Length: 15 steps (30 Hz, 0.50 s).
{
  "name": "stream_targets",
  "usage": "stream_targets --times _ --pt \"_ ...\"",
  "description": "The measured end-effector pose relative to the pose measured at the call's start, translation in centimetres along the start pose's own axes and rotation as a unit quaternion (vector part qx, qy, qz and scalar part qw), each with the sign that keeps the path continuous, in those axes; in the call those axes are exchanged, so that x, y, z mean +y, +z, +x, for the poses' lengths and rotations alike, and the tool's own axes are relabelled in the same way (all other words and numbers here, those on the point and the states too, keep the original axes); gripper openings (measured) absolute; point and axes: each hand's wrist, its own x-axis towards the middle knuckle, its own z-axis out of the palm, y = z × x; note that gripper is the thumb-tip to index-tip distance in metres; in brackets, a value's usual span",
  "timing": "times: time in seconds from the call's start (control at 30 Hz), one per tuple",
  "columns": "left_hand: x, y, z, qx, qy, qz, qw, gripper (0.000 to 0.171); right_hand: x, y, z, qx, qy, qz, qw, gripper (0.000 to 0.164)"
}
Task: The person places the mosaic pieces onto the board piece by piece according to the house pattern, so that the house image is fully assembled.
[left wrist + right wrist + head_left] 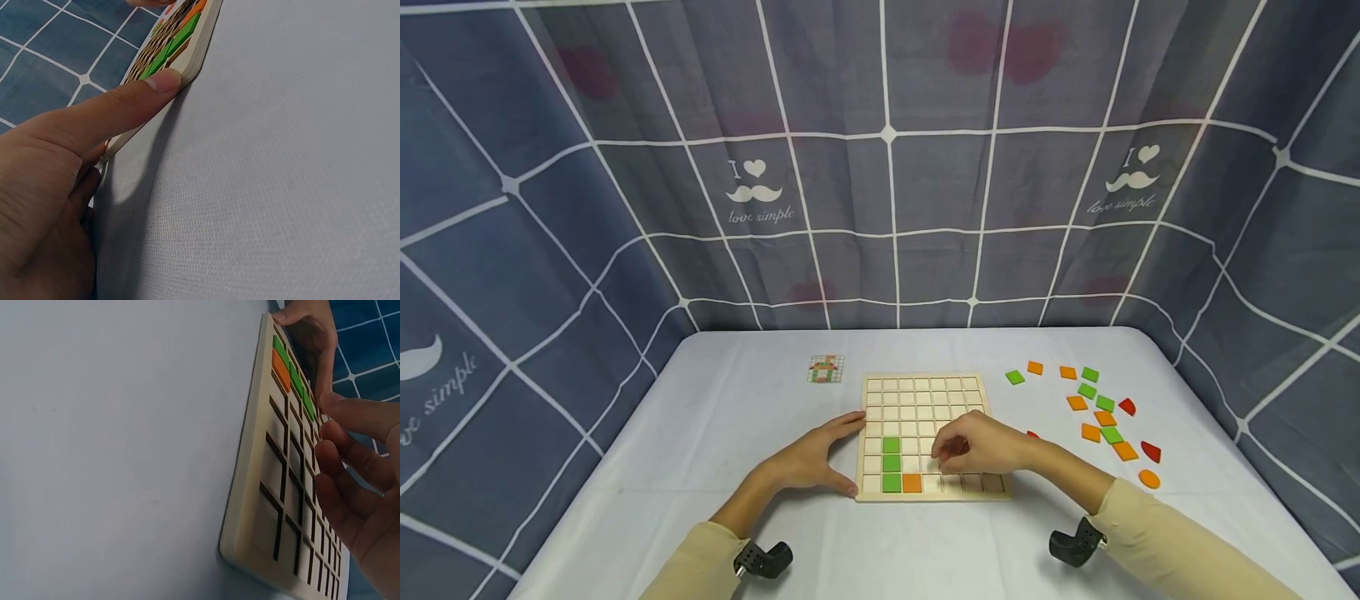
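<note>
A pale wooden grid board [921,498] lies on the white table. Three green squares [891,464] form a column in its left part, and an orange square [912,483] sits beside the lowest one. My left hand [808,454] is at the board's left edge, thumb at the near corner and fingers farther up. In the left wrist view the straight thumb [164,81] presses on that corner. Over the board's right half hovers my right hand [977,446], fingers loosely bent. In the right wrist view, no piece shows at its fingertips [326,453].
Loose orange and green squares, red quarter-round pieces [1151,451] and an orange disc [1148,479] are scattered at the right. A small pattern card [825,369] lies beyond my left hand. Dark checked curtains [940,183] surround the table.
</note>
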Motion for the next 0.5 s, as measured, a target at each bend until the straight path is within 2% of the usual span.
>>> stream_targets --times 0.5 --pt "0.0 -0.1 0.0 0.000 0.003 0.002 1.0000 0.111 1.1 -2.3 -2.7 0.031 0.032 -0.012 0.999 0.011"
